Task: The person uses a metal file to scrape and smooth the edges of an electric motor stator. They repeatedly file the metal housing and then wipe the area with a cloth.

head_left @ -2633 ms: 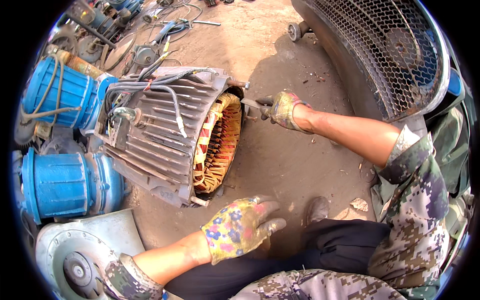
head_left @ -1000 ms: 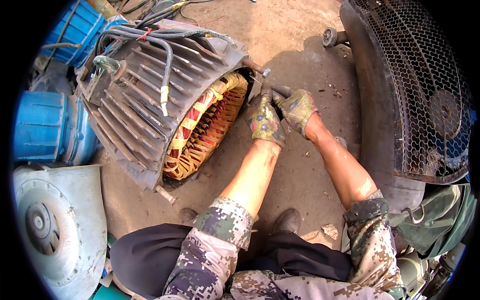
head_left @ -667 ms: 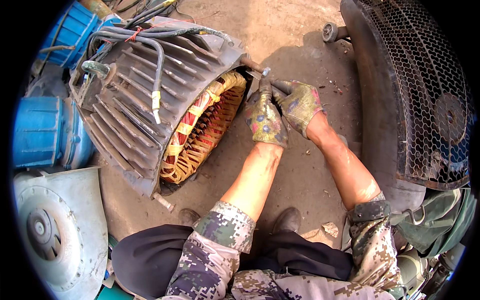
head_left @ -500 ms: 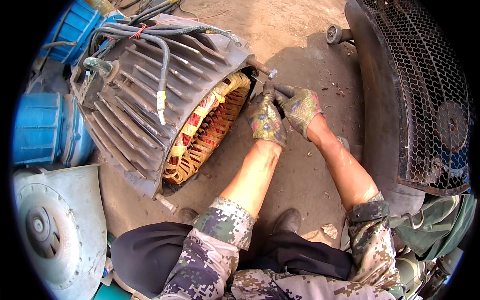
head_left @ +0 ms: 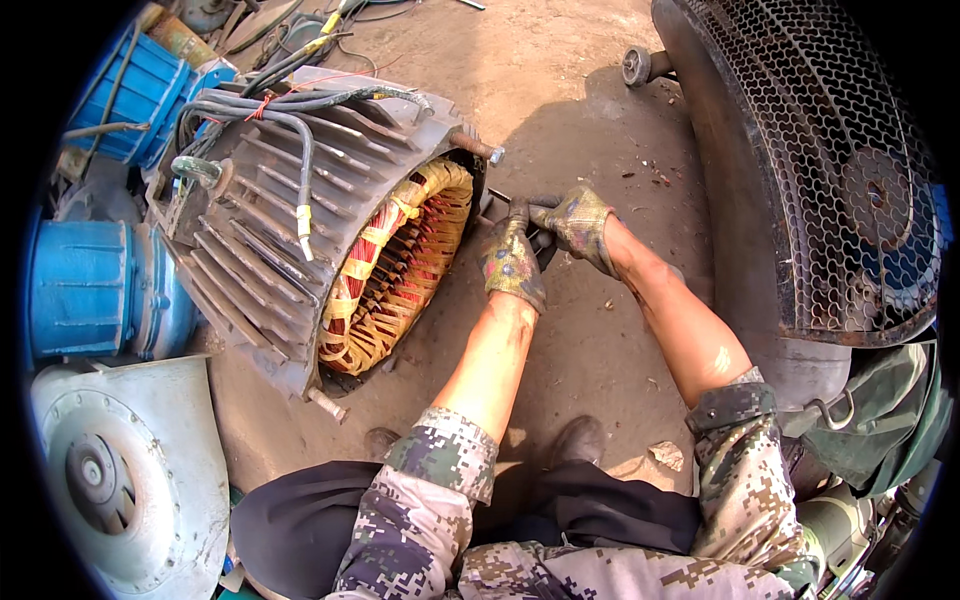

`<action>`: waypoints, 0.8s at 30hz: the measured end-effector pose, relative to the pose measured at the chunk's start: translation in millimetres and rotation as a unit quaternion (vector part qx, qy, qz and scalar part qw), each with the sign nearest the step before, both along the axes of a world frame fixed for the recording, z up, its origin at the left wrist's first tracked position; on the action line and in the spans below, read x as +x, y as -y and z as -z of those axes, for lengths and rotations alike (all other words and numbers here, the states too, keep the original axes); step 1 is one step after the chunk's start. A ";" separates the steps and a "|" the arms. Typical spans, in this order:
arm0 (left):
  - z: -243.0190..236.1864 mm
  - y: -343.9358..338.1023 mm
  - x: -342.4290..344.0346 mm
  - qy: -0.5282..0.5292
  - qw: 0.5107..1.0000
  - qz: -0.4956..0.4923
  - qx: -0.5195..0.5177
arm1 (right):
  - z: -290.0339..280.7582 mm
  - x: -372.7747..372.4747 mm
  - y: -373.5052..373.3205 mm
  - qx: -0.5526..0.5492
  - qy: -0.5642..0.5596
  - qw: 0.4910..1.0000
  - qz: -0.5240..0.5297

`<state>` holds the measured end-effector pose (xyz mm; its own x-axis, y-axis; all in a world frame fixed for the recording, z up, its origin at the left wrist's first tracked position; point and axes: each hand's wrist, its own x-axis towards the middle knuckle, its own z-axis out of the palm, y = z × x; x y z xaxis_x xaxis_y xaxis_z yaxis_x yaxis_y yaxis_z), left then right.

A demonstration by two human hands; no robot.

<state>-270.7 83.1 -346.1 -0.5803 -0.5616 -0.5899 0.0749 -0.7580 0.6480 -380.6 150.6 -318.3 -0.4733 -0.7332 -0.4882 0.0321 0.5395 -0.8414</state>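
Observation:
My left hand [head_left: 512, 262] and my right hand [head_left: 583, 228], both in worn patterned work gloves, meet just right of a large motor's open end. Their fingers are closed and touch at the tips. A thin dark rod [head_left: 499, 194] pokes out past the left fingers toward the motor; the gloves hide the rest of it. What the right fingers pinch is hidden. Beside my hands lies the grey finned motor housing [head_left: 270, 225], its open end showing a ring of red windings [head_left: 345, 305] bound with yellow tape. A bolt [head_left: 478, 147] sticks out of its upper rim.
Grey cables [head_left: 300, 103] lie over the housing. Blue motors [head_left: 80, 285] and a pale round fan casing [head_left: 130, 470] stand on the left. To the right is a large dark cover with a rusty mesh grille [head_left: 850, 170] and a small wheel [head_left: 636, 67]. Bare dirt ground lies between.
The view has shifted, so the motor and grille sit further left. My hands have come slightly lower and away from the motor's upper bolt, still together; the thin rod shows more clearly.

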 end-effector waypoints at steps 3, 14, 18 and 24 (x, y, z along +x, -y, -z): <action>3.6 -15.4 10.8 -0.023 0.999 0.023 0.003 | -11.1 3.5 -22.6 0.024 0.083 0.996 0.021; 29.5 -16.2 21.7 -0.072 0.995 -0.067 0.007 | 4.8 9.6 -82.2 -0.029 0.283 0.957 0.052; 31.9 -22.8 20.2 -0.075 0.994 -0.082 0.022 | 7.5 -0.7 -97.5 0.000 0.274 0.961 0.042; 46.8 -19.9 29.4 0.003 0.999 -0.041 -0.029 | -17.9 0.0 -98.9 -0.036 0.089 0.995 0.011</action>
